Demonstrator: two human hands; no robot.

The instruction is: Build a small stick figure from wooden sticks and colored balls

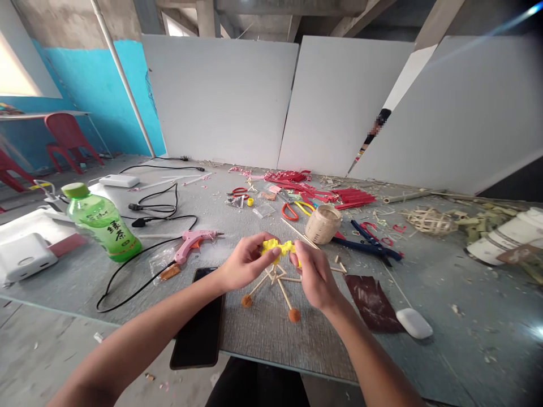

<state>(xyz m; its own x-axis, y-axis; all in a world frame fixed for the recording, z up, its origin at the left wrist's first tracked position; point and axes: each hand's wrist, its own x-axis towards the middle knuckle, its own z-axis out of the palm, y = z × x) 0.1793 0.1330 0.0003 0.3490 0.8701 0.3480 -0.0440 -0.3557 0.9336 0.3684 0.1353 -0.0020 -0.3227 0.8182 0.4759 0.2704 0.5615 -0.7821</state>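
A crumpled, soft-looking yellow piece (287, 247) is stretched between my two hands, its material unclear. My left hand (246, 263) pinches its left end between thumb and fingers. The other end sits in the closed fingers of my right hand (316, 277). Right below them, a frame of thin wooden sticks (284, 294) stands on the table, with brown balls (294, 315) on the ends of two sticks. Its top is partly hidden behind my hands, so I cannot tell whether the yellow piece touches it.
A phone (197, 333), pink glue gun (190, 244) and green bottle (104, 223) lie or stand left. Beyond my hands are a twine-wrapped jar (323, 226) and blue-handled pliers (365, 249). Brown sandpaper-like sheet (373, 305) and a white case (414, 323) are right.
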